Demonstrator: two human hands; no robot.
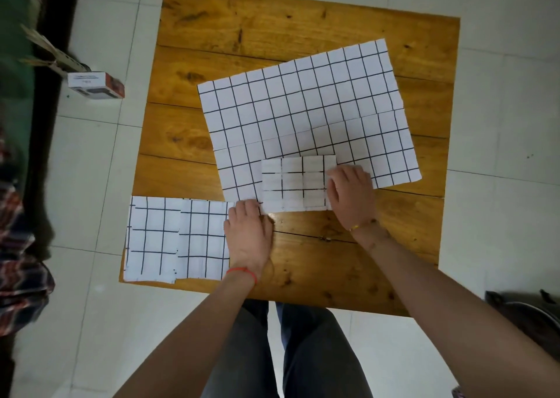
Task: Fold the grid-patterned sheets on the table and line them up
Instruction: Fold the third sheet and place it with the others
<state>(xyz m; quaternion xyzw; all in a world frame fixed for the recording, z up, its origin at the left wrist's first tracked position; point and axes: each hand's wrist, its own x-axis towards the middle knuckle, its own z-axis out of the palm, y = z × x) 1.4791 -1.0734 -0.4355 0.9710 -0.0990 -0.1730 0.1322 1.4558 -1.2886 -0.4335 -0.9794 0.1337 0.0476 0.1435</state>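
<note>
A large unfolded grid-patterned sheet [306, 106] lies spread at an angle over the middle and right of the wooden table [242, 28]. On its near edge rests a small folded grid sheet [294, 182]. My right hand [351, 194] presses on that folded sheet's right edge, and my left hand [248, 231] touches its lower left corner with the fingertips. Two folded grid sheets lie side by side at the table's near left corner: one [151, 240] at the far left and one [203, 240] overlapping it, right next to my left hand.
A small white and red box [95, 85] sits on the tiled floor left of the table. Plaid cloth [18, 246] shows at the left edge, a dark bag [527, 316] at the lower right. My legs are under the table's near edge.
</note>
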